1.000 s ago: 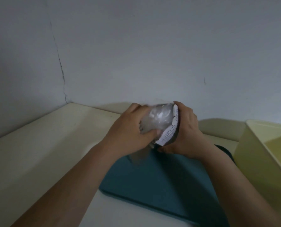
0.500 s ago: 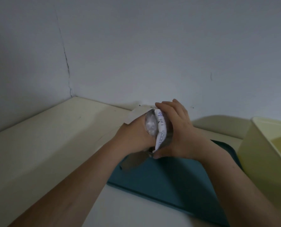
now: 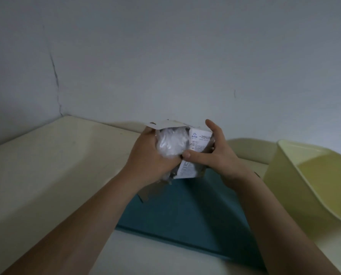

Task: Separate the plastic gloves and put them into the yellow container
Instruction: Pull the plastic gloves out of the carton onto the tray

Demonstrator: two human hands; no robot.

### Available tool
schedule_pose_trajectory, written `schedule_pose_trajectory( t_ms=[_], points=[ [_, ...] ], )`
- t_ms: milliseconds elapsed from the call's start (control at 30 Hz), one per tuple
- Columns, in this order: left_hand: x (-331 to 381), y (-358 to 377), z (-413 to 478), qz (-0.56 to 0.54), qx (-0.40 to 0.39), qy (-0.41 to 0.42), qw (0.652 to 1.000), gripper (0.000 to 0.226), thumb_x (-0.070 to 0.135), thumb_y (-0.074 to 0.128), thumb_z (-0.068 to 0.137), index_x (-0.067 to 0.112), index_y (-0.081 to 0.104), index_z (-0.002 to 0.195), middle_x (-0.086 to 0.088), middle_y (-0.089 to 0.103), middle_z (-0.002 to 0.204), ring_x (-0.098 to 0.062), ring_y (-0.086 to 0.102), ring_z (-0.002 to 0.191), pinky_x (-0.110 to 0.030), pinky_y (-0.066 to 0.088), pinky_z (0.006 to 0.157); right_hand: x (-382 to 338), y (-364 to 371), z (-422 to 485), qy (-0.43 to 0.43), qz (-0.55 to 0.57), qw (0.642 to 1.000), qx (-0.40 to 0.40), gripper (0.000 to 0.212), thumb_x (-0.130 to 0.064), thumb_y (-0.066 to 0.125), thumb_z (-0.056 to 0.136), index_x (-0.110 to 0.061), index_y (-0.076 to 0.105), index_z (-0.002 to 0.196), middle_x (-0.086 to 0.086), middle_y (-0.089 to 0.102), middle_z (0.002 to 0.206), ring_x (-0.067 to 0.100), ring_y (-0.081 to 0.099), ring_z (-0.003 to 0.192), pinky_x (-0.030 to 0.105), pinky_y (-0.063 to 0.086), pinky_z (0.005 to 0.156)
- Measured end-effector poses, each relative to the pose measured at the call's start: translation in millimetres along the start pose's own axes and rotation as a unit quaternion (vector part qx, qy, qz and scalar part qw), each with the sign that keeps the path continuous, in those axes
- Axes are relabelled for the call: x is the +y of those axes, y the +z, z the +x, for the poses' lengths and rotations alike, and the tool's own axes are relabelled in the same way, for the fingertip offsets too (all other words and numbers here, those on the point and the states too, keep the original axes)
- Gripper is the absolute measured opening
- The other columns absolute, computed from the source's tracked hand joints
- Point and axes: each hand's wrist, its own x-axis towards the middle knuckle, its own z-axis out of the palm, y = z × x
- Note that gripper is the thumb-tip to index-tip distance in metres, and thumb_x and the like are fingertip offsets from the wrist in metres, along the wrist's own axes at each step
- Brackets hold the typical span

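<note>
Overhead, a plain grey wall (image 3: 185, 56) fills the upper half of the view, and below it a cream counter (image 3: 56, 155) runs into the corner. Next in size, a dark blue tray (image 3: 185, 215) lies flat on the counter directly under my forearms. To my right stands the yellow container (image 3: 284, 185), open at the top, with nothing visible in the part I can see, so no glove has gone in yet. Above the tray I hold a white printed box (image 3: 197, 147) in the air between both hands. My left grip (image 3: 151, 155) is curled round the wad of plastic gloves (image 3: 171, 143), a crinkled clear-white bundle bulging out of the box's open end. My right grip (image 3: 215, 155) pinches the box, thumb pressed on the printed face and fingers behind it, with one finger lifted free at the top. Half a second ago the box was edge-on to me and my hands were pressed close together; now the printed face has turned towards me, a cardboard flap (image 3: 165, 124) stands open along the top, and far more of the bundle shows. I judge the wad is coming out whole, so the gloves are still stuck together and must be peeled apart before any reaches the container, which sits well apart from them.
</note>
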Motion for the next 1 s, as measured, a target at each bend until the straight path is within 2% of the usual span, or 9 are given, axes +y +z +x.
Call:
schedule_pose_trajectory(
  t_ms=[100,267,467,533,600,667,733,800,1000],
  points=[
    [0,6,1,-0.022,-0.011,-0.079,0.997,0.015,0.025,0.080,0.081,0.016,0.071,0.090,-0.002,0.076,0.070,-0.021,0.075,0.056,-0.040,0.060,0.046,-4,-11,0,-0.010,0.000,0.999,0.030,0.121,-0.028,0.096,0.057,-0.041,0.026,0.155,-0.001,0.069,0.119,0.010,0.074,0.098,0.032,0.061,0.082],
    [7,-8,4,0.044,0.011,-0.060,0.997,0.017,0.023,0.085,0.077,0.027,0.072,0.087,0.015,0.076,0.077,0.001,0.071,0.069,-0.019,0.053,0.057,-9,-37,3,-0.030,0.007,0.991,0.134,0.101,-0.021,0.094,0.071,-0.036,0.032,0.149,0.002,0.069,0.116,0.010,0.075,0.088,0.030,0.063,0.074],
    [6,-19,-7,0.276,-0.235,-0.163,0.918,0.015,0.038,0.080,0.073,0.032,0.075,0.086,0.012,0.077,0.081,-0.006,0.074,0.072,-0.031,0.064,0.069,-23,-40,3,-0.096,-0.076,0.965,0.233,0.127,-0.060,0.098,0.046,-0.052,0.020,0.147,0.001,0.044,0.144,0.020,0.056,0.126,0.048,0.053,0.104],
    [4,-8,-13,0.261,-0.239,-0.189,0.916,0.032,0.041,0.082,0.069,0.029,0.075,0.098,0.007,0.077,0.086,-0.014,0.076,0.073,-0.029,0.062,0.060,-29,-34,0,-0.107,-0.078,0.963,0.234,0.130,-0.055,0.098,0.049,-0.048,0.015,0.149,0.001,0.040,0.146,0.018,0.054,0.127,0.046,0.053,0.106],
    [0,-7,-12,0.293,-0.238,-0.163,0.912,0.076,0.057,0.087,0.056,0.038,0.062,0.125,0.007,0.068,0.121,-0.016,0.071,0.105,-0.031,0.061,0.083,-35,-30,-6,-0.107,-0.076,0.961,0.245,0.128,-0.054,0.097,0.053,-0.043,0.013,0.149,0.003,0.040,0.145,0.018,0.056,0.124,0.043,0.054,0.104],
    [4,-19,-8,0.333,-0.237,-0.145,0.901,0.130,0.077,0.086,0.043,0.049,0.028,0.156,0.007,0.029,0.166,-0.020,0.032,0.152,-0.042,0.040,0.119,-40,-27,-12,-0.100,-0.074,0.957,0.264,0.123,-0.054,0.096,0.057,-0.038,0.016,0.149,0.001,0.038,0.144,0.019,0.053,0.125,0.042,0.053,0.105],
    [18,-33,-5,0.333,-0.256,-0.151,0.895,0.149,0.079,0.088,0.047,0.047,0.003,0.164,0.013,-0.007,0.173,-0.015,-0.001,0.160,-0.043,0.017,0.129,-45,-27,-17,-0.087,-0.084,0.952,0.283,0.120,-0.049,0.096,0.061,-0.031,0.018,0.151,-0.001,0.034,0.141,0.016,0.047,0.124,0.039,0.048,0.108],
    [36,-39,-5,0.314,-0.254,-0.136,0.904,0.140,0.074,0.089,0.057,0.045,0.004,0.165,0.016,-0.005,0.172,-0.011,-0.002,0.160,-0.040,0.014,0.129,-52,-31,-21,-0.087,-0.096,0.944,0.303,0.119,-0.045,0.097,0.062,-0.027,0.020,0.151,-0.001,0.032,0.138,0.013,0.043,0.120,0.037,0.046,0.108],
    [70,3,-8,0.222,-0.156,0.061,0.961,0.048,0.009,0.062,0.094,0.035,0.062,0.133,0.012,0.064,0.128,-0.011,0.061,0.117,-0.038,0.051,0.105,-69,-35,-26,-0.110,-0.097,0.937,0.316,0.120,-0.048,0.096,0.057,-0.030,0.021,0.149,-0.001,0.033,0.137,0.018,0.046,0.124,0.041,0.049,0.107]
  ],
)
